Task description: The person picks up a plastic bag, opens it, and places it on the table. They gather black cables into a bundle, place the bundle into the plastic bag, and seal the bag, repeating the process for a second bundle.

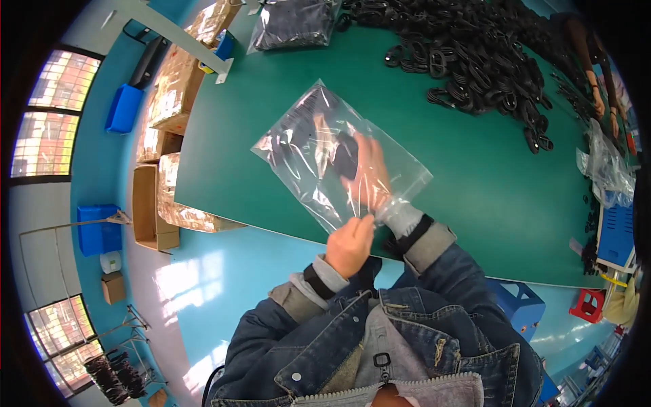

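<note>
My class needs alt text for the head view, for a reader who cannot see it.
A person's left hand pinches the near edge of a clear plastic bag on a green table, while the right hand appears to be inside it, beside dark contents. Black coiled cables are heaped toward the far right.

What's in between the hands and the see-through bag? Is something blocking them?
Nothing visible. The left hand grips the clear bag at its near edge; the right hand shows through it, seemingly inside. The black cables lie farther off to the right, out of the way.
</note>
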Available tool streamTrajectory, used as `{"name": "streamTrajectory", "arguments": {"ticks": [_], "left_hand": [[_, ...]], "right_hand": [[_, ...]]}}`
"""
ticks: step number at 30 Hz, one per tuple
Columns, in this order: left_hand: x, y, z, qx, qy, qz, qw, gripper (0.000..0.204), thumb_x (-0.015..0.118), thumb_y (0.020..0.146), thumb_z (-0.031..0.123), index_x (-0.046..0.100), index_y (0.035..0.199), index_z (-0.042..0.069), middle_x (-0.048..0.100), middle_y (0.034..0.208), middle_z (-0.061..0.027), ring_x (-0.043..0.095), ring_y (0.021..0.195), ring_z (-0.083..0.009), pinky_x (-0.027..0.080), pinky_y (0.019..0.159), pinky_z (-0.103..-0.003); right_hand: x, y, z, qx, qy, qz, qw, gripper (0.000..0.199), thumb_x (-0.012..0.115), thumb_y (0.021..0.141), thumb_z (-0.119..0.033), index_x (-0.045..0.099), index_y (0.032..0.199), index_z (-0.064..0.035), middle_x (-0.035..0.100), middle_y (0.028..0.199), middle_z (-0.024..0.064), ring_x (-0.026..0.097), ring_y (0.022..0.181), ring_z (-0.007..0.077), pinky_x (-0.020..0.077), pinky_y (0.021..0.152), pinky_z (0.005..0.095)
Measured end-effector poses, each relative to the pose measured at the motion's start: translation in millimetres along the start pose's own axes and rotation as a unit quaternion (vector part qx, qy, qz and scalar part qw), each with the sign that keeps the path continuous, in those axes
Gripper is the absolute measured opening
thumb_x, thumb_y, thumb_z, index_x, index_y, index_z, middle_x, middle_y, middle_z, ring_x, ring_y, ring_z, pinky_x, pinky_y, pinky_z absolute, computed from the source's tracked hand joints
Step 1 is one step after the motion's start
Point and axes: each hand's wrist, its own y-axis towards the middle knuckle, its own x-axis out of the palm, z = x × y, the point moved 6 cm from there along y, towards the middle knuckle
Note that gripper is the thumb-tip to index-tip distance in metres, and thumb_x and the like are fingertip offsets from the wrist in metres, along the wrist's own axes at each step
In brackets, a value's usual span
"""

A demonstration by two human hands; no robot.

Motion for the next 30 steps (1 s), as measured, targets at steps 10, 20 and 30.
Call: {"name": "streamTrajectory", "arguments": {"ticks": [10, 20, 30], "left_hand": [[29.3, -76.5, -61.0, -0.332, -0.269, 0.059, 0.902, 0.020, 0.060, 0.085, 0.015, 0.054, 0.098, 0.002, 0.053, 0.069, -0.0054, 0.051, 0.050, -0.0142, 0.038, 0.043, -0.027], [64.8, -71.6, -60.8, -0.534, -0.582, -0.162, 0.591, 0.024, 0.050, 0.093, 0.026, 0.054, 0.087, 0.004, 0.058, 0.068, -0.0057, 0.045, 0.047, -0.0082, 0.035, 0.043, -0.020], [62.5, -69.5, -50.8, -0.489, -0.533, -0.178, 0.667, 0.029, 0.050, 0.093, 0.024, 0.056, 0.073, 0.004, 0.055, 0.059, -0.0025, 0.046, 0.047, -0.0072, 0.035, 0.044, -0.020]], "right_hand": [[10.6, 35.1, 22.1, -0.001, -0.088, 0.121, 0.989, 0.093, 0.078, 0.060, -0.018, 0.026, 0.133, 0.0037, 0.037, 0.127, 0.0259, 0.038, 0.116, 0.0436, 0.0335, 0.098, 0.0443], [9.8, 27.0, 23.6, -0.008, -0.094, 0.098, 0.991, 0.094, 0.080, 0.060, -0.024, 0.026, 0.132, 0.0042, 0.032, 0.130, 0.0277, 0.039, 0.115, 0.0418, 0.0361, 0.095, 0.0431], [21.0, -5.0, 37.9, 0.023, -0.022, -0.138, 0.990, 0.030, 0.074, 0.068, -0.020, 0.059, 0.088, -0.0026, 0.059, 0.088, 0.0126, 0.052, 0.090, 0.0300, 0.0404, 0.081, 0.0422]]}}
